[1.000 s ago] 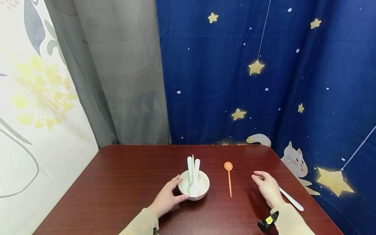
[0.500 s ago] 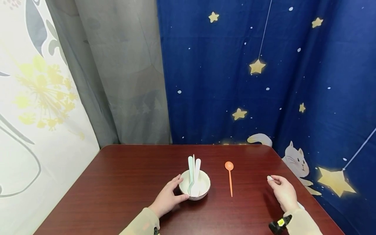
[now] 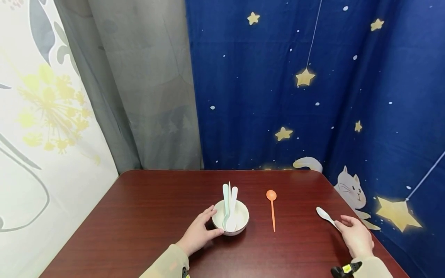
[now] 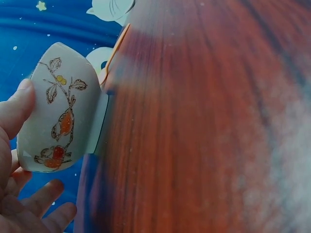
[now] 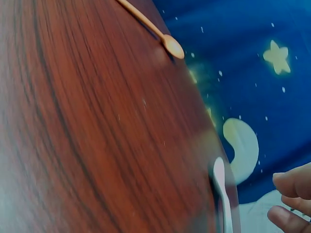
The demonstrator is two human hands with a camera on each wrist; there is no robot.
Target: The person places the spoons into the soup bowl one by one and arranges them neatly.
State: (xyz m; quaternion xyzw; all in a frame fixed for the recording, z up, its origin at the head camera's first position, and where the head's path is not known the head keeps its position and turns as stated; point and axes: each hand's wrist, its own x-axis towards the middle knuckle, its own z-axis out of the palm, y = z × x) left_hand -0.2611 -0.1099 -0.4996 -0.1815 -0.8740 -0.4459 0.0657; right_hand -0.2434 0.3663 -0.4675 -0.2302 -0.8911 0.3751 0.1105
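My left hand holds the white bowl at its left and front rim, thumb in front and fingers at the side. Orange fruit and leaves decorate the bowl's outside in the left wrist view. Inside lean a pale green utensil, a white spoon and a thin pale handle, their ends upright above the rim. At the right, my right hand hovers by another white spoon, overlapping its handle in the head view. The right wrist view has its thumb and fingers parted, apart from that spoon.
An orange spoon lies on the dark red wooden table between the bowl and the right-hand spoon, bowl end away from me. The table's right edge runs close beside my right hand. Grey and blue star-patterned curtains hang behind the table.
My right hand has moved right and towards me, uncovering the front end of the white spoon. The left hand and the bowl have stayed in place.
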